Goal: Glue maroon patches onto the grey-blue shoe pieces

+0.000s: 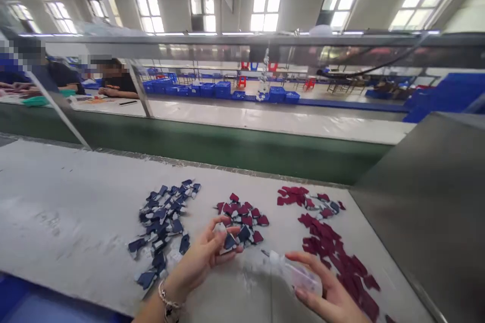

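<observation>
Between the fingers of my left hand (212, 249) is a small navy and white piece (229, 241), its exact kind unclear. My right hand (322, 282) grips a clear squeeze bottle (299, 273), tilted so that its thin dark tip (264, 252) points left toward that piece, apart from it. Just beyond my left hand lies a pile of maroon and white pieces (246, 220) with a few navy ones. Left of my hands spreads a heap of navy and white pieces (162, 217). Flat maroon pieces (326, 237) lie along the right, beyond my right hand.
The white worktable (76, 212) ends at a green upright board (227, 146). A grey metal panel (428, 201) bounds the right side. Past the board, people sit at another bench, one in a dark shirt (119, 83). Blue bins (223, 89) stand farther back.
</observation>
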### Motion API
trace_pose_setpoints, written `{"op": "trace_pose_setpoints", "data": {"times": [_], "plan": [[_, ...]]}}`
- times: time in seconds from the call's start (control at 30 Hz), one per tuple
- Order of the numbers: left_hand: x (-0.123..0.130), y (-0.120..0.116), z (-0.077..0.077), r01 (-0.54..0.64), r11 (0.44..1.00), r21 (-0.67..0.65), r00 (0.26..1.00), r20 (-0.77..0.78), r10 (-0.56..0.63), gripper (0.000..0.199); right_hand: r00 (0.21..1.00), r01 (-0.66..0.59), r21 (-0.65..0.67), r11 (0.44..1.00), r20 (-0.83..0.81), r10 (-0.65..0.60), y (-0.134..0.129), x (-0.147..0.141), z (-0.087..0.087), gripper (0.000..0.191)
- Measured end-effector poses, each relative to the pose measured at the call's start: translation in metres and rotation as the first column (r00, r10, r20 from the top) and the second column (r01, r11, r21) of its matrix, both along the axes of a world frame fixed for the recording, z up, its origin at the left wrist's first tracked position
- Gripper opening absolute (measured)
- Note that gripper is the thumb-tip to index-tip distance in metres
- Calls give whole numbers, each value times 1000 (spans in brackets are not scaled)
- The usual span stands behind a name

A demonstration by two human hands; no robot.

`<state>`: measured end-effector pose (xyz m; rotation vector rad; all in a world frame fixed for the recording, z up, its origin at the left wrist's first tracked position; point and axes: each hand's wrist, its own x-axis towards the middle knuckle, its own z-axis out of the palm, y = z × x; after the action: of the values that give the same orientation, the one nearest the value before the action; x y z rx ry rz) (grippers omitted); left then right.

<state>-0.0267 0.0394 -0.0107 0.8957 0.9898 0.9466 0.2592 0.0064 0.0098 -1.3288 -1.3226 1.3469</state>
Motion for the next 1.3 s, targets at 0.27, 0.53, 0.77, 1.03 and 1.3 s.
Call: {"op": "trace_pose_setpoints", "data": {"times": [0.27,0.53,0.77,1.03,1.3], "plan": [[18,-31,6,333,943,-31,936,134,-326,74,937,-137,38,990,-319,142,-11,20,3,51],[17,-33,-14,354,935,21,925,-154,-347,52,841,-251,18,968,-491,227,-2,4,-20,49],[23,-27,-17,384,923,-24,865,-340,-368,65,779,-369,-7,929,-548,305,20,-8,-30,44],[37,-18,-4,386,920,-69,316,-927,-202,62,750,-452,-31,891,-554,361,29,-10,-39,42],[6,-24,4,450,862,234,351,-934,70,58,771,-459,-39,887,-513,377,28,-2,-43,47]]}}
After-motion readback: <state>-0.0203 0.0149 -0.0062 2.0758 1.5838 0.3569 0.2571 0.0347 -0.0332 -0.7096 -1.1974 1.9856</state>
